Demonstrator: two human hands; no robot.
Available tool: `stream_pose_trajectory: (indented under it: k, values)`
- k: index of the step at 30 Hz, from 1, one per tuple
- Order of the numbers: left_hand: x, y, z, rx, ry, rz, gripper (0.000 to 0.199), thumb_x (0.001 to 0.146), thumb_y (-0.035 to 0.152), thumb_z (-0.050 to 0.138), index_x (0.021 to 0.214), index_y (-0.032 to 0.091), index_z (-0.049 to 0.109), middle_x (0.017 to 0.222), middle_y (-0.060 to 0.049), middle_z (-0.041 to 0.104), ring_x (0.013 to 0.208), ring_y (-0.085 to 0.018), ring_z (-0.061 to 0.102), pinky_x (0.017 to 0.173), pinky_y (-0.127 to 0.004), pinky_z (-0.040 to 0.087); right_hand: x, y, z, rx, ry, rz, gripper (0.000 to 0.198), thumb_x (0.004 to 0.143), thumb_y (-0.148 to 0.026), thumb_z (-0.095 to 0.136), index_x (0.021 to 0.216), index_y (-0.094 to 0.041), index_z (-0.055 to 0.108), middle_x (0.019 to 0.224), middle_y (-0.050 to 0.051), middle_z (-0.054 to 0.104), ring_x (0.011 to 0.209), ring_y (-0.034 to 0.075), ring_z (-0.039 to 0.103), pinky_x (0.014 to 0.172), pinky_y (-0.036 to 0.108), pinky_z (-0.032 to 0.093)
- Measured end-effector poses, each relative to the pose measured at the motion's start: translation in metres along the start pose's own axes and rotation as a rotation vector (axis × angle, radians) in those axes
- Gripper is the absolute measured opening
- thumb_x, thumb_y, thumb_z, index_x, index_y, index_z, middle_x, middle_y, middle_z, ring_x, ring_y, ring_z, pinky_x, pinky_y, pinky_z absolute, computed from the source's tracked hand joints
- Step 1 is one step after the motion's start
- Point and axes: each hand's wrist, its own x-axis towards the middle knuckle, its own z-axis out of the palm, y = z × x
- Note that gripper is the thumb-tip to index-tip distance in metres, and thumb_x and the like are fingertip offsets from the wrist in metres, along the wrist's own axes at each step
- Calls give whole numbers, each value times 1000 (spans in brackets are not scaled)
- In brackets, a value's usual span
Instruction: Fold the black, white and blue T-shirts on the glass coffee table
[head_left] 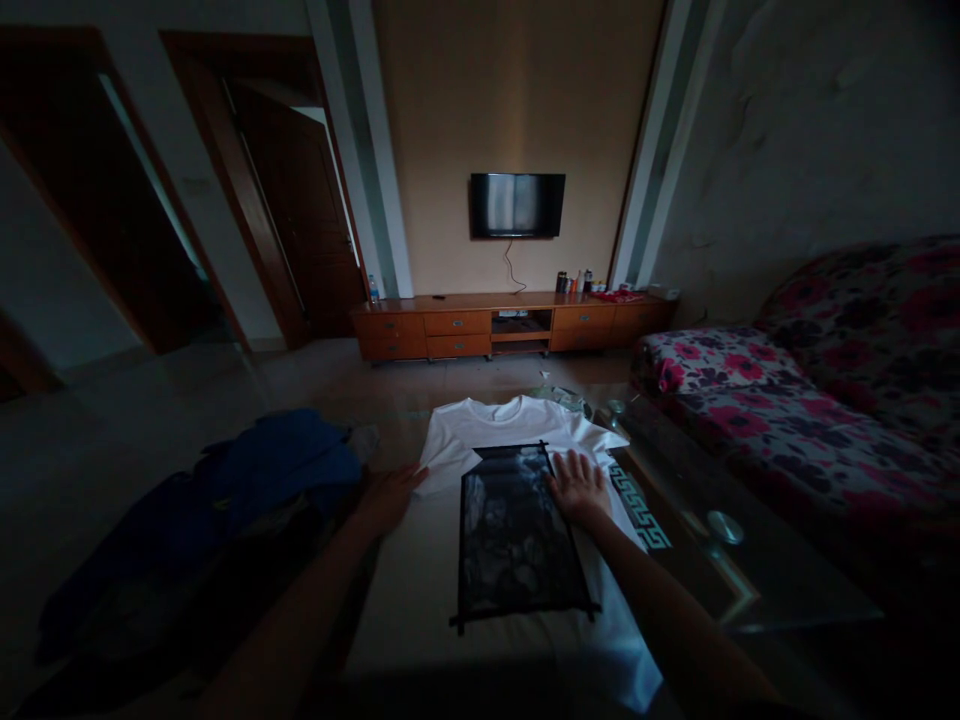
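Note:
A white T-shirt (420, 600) lies face up, its collar at the far end, with a dark framed picture print (517, 540) on the front. Its left sleeve (450, 462) is folded inward over the chest, the tip touching the print. My left hand (390, 497) rests at the shirt's left edge beside that sleeve, fingers stretched out; dim light blurs their detail. Spread flat, my right hand (581, 488) presses on the shirt at the print's upper right edge. The right sleeve (596, 435) points outward.
Under the shirt is a glass table (810, 590) with a round metal fitting (724, 527). Blue and dark clothes (285, 455) are heaped at left. A floral sofa (750, 385) stands at right. Across the room are a wooden cabinet (457, 345) and a wall television (517, 205).

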Motion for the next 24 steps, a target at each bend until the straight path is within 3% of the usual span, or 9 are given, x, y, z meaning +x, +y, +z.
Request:
stream_pose_trajectory:
  k: [2, 5, 6, 8, 11, 14, 17, 22, 24]
  values:
    - [1, 5, -7, 39, 27, -47, 68, 85, 10, 46, 149, 30, 47, 160, -4, 41, 146, -27, 39, 118, -52, 29, -4, -6, 0, 0, 20, -1, 68, 101, -61, 25, 161, -28, 24, 168, 10, 18, 154, 32, 17, 121, 58, 13]
    - [12, 25, -13, 69, 215, -82, 43, 87, 19, 52, 126, 25, 67, 158, -6, 44, 147, -30, 36, 120, -54, 25, -5, -8, 3, 1, 33, -4, 67, 101, -60, 27, 161, -28, 26, 168, 11, 19, 154, 33, 19, 120, 59, 14]
    - [17, 34, -12, 60, 295, -83, 37, 89, 21, 51, 122, 22, 68, 158, -7, 44, 147, -29, 35, 121, -51, 26, -4, -8, 4, -4, 35, -3, 67, 102, -59, 28, 161, -28, 26, 168, 11, 19, 154, 33, 19, 120, 59, 13]
    - [27, 51, -4, 26, 394, -72, 41, 96, 23, 42, 132, 18, 61, 157, -9, 45, 146, -24, 37, 121, -44, 29, -3, -6, 6, -16, 38, -8, 66, 102, -57, 30, 161, -28, 25, 168, 11, 18, 154, 33, 18, 120, 59, 13]
    - [35, 66, 17, -14, 363, -29, 49, 100, 32, 38, 145, 17, 50, 156, -11, 46, 147, -25, 37, 120, -44, 31, 0, -4, 9, 7, 16, -16, 68, 101, -60, 30, 161, -30, 23, 169, 8, 15, 155, 31, 15, 121, 57, 13]
    - [35, 68, 32, -17, 316, -72, 52, 101, 40, 39, 145, 16, 50, 156, -13, 47, 147, -28, 37, 120, -46, 30, 5, -4, 8, 62, -32, 2, 69, 100, -65, 28, 161, -34, 23, 169, 5, 16, 155, 29, 14, 121, 56, 12]
    - [34, 65, 36, -19, 307, -83, 53, 101, 42, 40, 147, 18, 49, 157, -11, 45, 147, -27, 37, 121, -45, 29, 17, 3, 2, 156, -36, 45, 69, 96, -69, 34, 156, -36, 35, 165, 4, 29, 151, 27, 27, 119, 52, 23]
    - [33, 65, 33, -31, 321, -88, 53, 101, 43, 41, 148, 21, 47, 158, -10, 44, 148, -28, 35, 121, -47, 26, 56, 48, -18, 174, 163, 351, 66, 101, -52, 24, 146, -10, 49, 143, 28, 50, 131, 36, 52, 101, 56, 43]
    - [32, 67, 31, -41, 313, -95, 54, 100, 44, 41, 149, 20, 46, 158, -11, 43, 148, -28, 34, 122, -47, 25, 72, 69, -25, 164, 190, 363, 62, 100, -48, 33, 133, -2, 59, 126, 32, 60, 119, 36, 60, 96, 53, 47]
